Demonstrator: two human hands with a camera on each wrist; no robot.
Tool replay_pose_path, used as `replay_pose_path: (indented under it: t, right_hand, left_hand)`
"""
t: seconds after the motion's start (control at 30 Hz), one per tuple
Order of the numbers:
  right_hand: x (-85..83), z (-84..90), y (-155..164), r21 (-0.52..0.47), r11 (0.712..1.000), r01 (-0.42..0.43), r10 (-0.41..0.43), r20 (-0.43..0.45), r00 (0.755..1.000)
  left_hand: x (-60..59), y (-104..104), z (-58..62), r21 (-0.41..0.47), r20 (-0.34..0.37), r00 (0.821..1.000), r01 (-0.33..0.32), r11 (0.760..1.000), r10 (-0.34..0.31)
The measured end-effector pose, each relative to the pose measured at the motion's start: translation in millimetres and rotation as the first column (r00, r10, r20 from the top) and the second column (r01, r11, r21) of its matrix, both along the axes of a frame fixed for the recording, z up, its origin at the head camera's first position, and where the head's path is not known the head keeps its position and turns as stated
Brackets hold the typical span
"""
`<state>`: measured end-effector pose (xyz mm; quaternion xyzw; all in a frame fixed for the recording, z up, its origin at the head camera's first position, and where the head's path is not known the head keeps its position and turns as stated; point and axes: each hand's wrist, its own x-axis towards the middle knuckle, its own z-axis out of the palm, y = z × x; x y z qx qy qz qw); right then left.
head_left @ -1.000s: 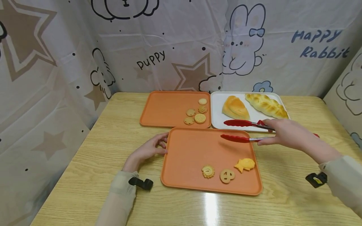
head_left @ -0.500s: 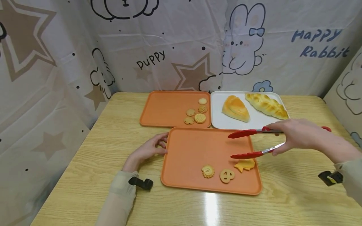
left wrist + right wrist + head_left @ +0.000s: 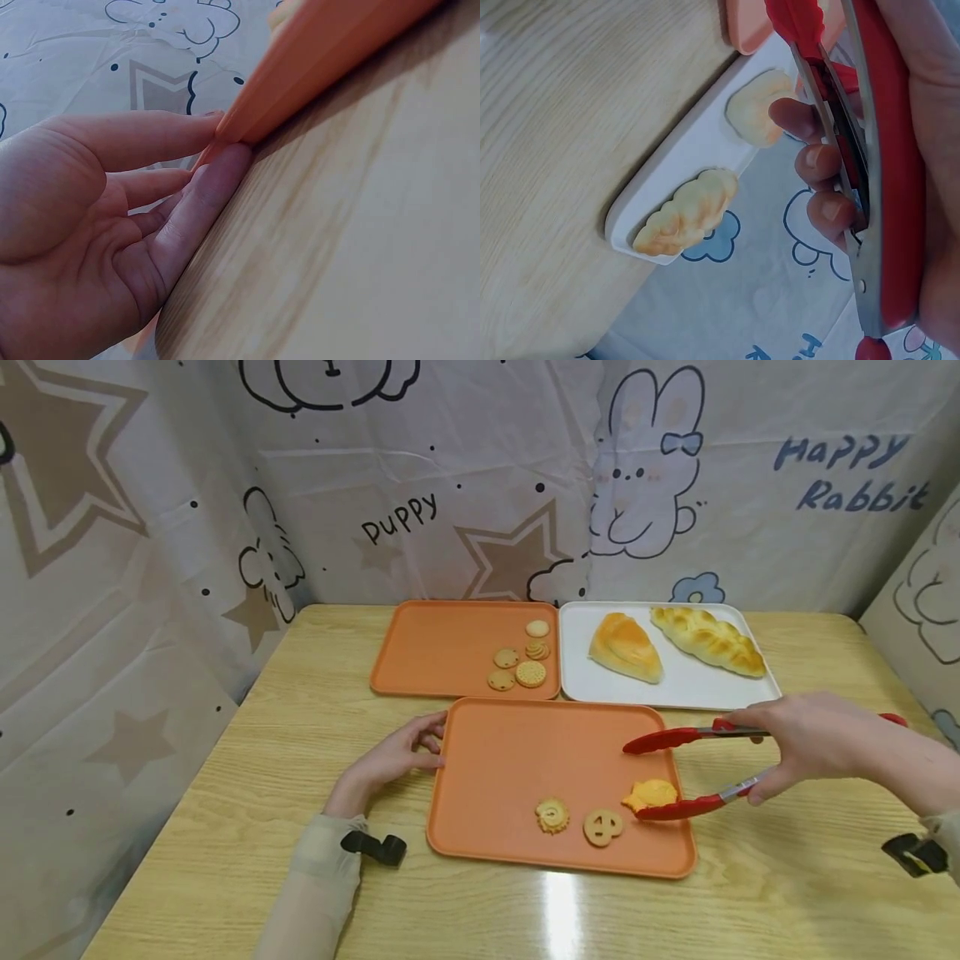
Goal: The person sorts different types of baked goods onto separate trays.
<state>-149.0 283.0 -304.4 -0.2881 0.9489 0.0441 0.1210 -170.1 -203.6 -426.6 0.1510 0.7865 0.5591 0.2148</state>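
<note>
My right hand [image 3: 813, 739] grips a pair of red-tipped tongs [image 3: 900, 187], held spread with one tip on either side of a yellow fish-shaped biscuit [image 3: 655, 794]. The lower tip overlaps the fish's near edge; I cannot tell whether it touches. The biscuit lies at the right side of the near orange tray [image 3: 517, 743]. On the same tray are a round ruffled cookie [image 3: 552, 816] and a pretzel-shaped cookie [image 3: 602, 828]. My left hand [image 3: 397, 753] holds the tray's left rim, and in the left wrist view the fingers [image 3: 202, 191] pinch its edge.
Behind stands a second orange tray [image 3: 442, 647] with several cookies [image 3: 530, 674] at its right end. Beside it, a white tray [image 3: 686, 689] bears a folded bread [image 3: 624, 647] and a braided loaf [image 3: 707, 641]. A printed curtain [image 3: 487, 468] hangs behind the wooden table [image 3: 300, 710].
My right hand has moved right and toward me, bringing the tongs from beside the white tray down to the fish-shaped biscuit. The tongs have spread wider. My left hand has stayed put.
</note>
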Motion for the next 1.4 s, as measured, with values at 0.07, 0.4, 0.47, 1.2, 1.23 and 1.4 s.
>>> replay_pose_path:
  t: [0.07,0.4,0.47,1.2,1.23,1.4]
  right_hand:
    - [1.4,-1.2,2,0.011,1.0,-0.005,0.005,0.009,1.0]
    - [4.2,-5.8,7,-0.011,1.0,-0.023,0.023,-0.033,0.999]
    - [4.5,-6.4,6,-0.023,0.999,-0.03,0.029,-0.036,0.999]
    - [-7.8,-9.9,-21,-0.111,0.991,-0.073,0.048,-0.216,0.975]
    - [-8.8,-10.0,-23,-0.112,0.991,-0.072,0.045,-0.224,0.974]
    - [-13.3,-11.3,-35,-0.123,0.989,-0.085,0.044,-0.302,0.952]
  left_hand:
    - [0.7,0,0.5,-0.002,-0.004,1.0,0.003,1.0,-0.003]
    - [-0.3,0,-1.6,0.005,-0.001,1.0,-0.011,1.0,0.011]
    - [-0.5,1,-1.7,-0.001,-0.004,1.0,-0.011,1.0,0.011]
    - [-0.8,-1,-0.7,-0.015,-0.006,1.0,0.007,1.0,-0.008]
    - [-0.9,-1,-0.8,-0.013,-0.006,1.0,0.007,1.0,-0.008]
    - [-0.5,-1,-1.0,-0.006,-0.007,1.0,0.005,1.0,-0.005]
